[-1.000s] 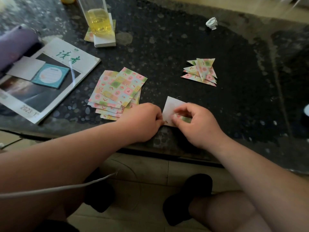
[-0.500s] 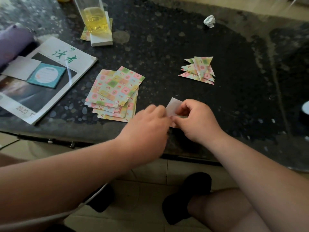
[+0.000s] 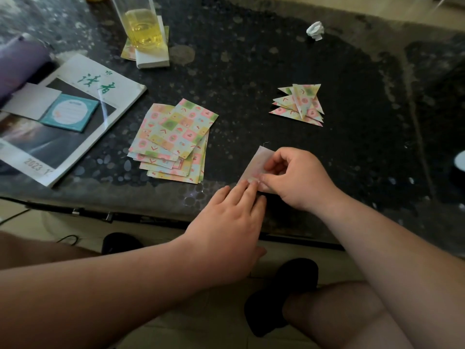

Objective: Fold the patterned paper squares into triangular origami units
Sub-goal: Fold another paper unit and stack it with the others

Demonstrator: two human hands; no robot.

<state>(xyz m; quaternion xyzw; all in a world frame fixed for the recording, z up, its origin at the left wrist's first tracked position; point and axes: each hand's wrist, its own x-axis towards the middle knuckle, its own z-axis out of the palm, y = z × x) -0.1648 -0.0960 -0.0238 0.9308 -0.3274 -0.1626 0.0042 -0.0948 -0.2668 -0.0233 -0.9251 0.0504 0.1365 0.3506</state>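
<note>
Plainly: right hand (image 3: 299, 181) pinches paper square (image 3: 254, 163); left hand (image 3: 226, 230) fingers straight, pressing it.

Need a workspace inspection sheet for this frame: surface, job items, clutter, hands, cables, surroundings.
Surface: dark speckled stone table, paler along its near edge.
Job's things: fanned stack of patterned squares left of centre; pile of folded triangles to the right; one sheet in work, pale side up, near the front edge.
Clutter: glass of yellow liquid on a white block; magazine with a teal card on it; crumpled paper ball; purple object far left.
Hands: left hand presses the sheet with straight fingers; right hand pinches it.
Cables: thin dark cable on the floor, left.
Surroundings: pale tiled floor; dark shoe.
</note>
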